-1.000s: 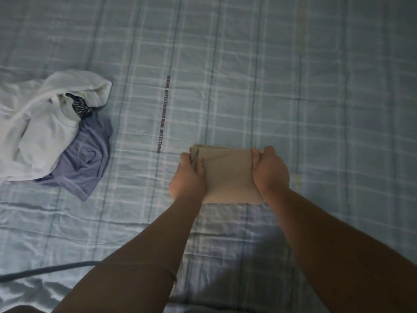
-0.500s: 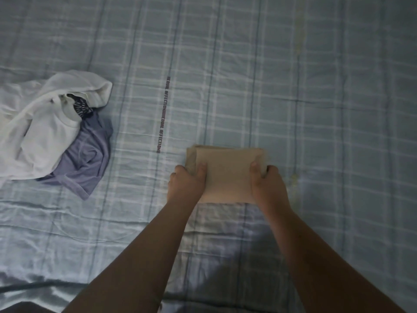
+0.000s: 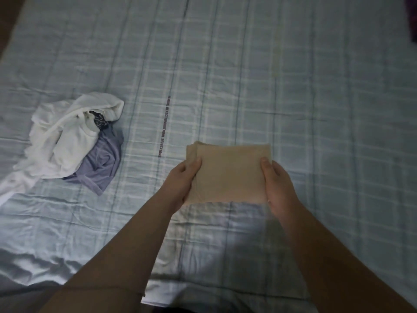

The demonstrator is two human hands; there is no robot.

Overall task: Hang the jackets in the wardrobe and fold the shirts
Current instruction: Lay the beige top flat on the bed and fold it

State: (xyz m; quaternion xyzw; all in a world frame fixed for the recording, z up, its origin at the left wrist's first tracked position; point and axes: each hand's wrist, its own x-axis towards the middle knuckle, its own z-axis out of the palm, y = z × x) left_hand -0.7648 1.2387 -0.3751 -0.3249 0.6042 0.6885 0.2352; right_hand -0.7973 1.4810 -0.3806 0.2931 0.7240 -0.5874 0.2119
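Gripped at both side edges by left hand (image 3: 184,181) and right hand (image 3: 278,184), thumbs on top (likely keeping layers square), folded beige cotton shirt (image 3: 228,172) lies right of crumpled white-and-lavender clothes pile (image 3: 74,145).

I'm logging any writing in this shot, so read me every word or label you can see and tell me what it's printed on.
"EQUAL AFFECTION": printed in a line along a stripe of the plaid bedsheet, at.
"... AFFECTION": a second run of the same line just above it; its first word is too blurred to read.
The dark patterned patch inside the white shirt: too small to tell whether it is text.
The folded beige shirt: no text visible.
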